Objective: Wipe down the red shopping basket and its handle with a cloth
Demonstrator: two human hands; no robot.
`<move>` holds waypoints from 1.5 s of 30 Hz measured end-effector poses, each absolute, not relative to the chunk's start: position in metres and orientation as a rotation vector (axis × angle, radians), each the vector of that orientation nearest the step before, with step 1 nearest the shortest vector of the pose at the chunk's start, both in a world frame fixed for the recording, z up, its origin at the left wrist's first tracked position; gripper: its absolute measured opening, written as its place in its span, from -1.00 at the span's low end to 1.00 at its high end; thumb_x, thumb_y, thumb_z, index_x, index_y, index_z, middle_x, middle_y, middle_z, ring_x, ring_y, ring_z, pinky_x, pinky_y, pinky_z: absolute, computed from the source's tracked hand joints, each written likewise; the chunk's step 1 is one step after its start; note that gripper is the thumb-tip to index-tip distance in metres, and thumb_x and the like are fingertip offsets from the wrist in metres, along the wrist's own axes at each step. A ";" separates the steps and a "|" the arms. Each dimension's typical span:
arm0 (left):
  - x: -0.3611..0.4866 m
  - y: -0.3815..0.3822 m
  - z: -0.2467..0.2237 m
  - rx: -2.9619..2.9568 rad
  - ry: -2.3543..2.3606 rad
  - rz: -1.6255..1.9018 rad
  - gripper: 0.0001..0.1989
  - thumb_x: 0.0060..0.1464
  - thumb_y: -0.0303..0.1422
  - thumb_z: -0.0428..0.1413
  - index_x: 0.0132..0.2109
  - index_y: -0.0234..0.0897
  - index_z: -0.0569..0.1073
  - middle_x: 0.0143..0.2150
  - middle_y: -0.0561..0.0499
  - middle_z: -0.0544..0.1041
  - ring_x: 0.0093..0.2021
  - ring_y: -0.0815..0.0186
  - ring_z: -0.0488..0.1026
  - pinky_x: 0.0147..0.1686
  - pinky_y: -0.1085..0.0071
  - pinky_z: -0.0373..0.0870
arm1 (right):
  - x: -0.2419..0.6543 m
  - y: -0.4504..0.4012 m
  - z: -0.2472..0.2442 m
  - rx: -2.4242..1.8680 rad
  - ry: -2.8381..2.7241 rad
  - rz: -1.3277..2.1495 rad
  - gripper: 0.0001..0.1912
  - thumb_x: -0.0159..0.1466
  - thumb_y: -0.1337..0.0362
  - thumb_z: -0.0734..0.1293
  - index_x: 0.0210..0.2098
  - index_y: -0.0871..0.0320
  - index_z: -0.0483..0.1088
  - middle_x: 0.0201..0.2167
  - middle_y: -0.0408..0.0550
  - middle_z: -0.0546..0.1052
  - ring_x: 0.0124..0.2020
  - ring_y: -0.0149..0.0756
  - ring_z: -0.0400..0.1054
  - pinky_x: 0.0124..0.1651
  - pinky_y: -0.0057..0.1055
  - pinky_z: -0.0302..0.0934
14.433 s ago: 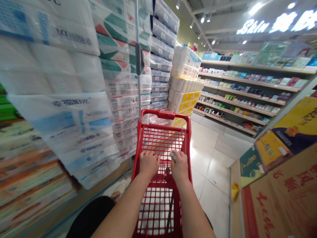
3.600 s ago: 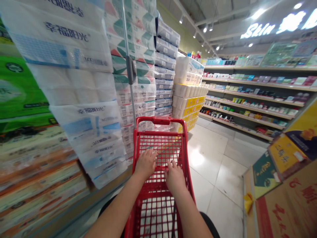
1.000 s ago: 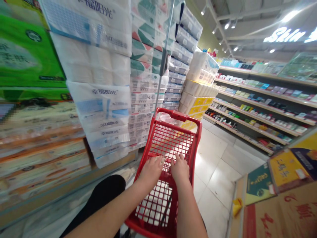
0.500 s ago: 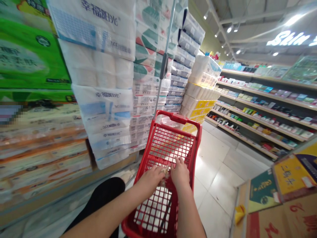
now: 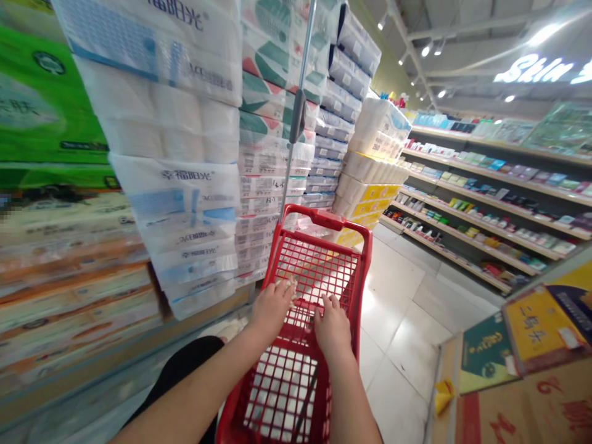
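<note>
A red plastic shopping basket trolley point(image 5: 363, 290) with grid walls stands in front of me, its looped handle at the far end. My left hand point(image 5: 271, 311) is over the trolley's left side, fingers closed on a small crumpled beige thing point(image 5: 291, 292) whose kind I cannot make out. My right hand point(image 5: 333, 327) is above the right part of the basket, close to its crossbar. Its fingers are slightly bent and apart, with nothing visible in them. The grid bottom shows pale floor through it.
Stacked toilet paper packs point(image 5: 185, 203) and tissue packs point(image 5: 60, 259) line the left. A thin metal pole point(image 5: 296, 117) rises behind the trolley. Tiled floor point(image 5: 393, 333) lies to the right, bordered by cardboard boxes point(image 5: 522, 394). Product shelves point(image 5: 476, 191) stand beyond.
My left hand has moved left and up, away from my right hand, carrying the beige thing. The trolley and surroundings have shifted slightly left in view.
</note>
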State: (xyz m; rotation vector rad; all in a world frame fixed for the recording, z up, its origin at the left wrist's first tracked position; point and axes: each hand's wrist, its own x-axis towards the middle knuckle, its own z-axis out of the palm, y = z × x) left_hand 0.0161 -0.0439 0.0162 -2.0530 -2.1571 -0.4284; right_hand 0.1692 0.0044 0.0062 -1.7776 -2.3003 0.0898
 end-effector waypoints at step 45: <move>0.018 -0.034 -0.002 -2.106 -2.034 -0.687 -0.55 0.12 -0.45 0.01 0.16 -0.12 0.32 0.28 -0.04 0.26 0.30 0.06 0.05 0.15 0.05 0.21 | 0.174 0.006 0.001 -1.789 -2.307 0.087 -0.53 0.32 0.20 0.14 0.21 0.05 0.20 0.24 0.05 0.22 0.05 -0.15 0.31 0.00 -0.30 0.18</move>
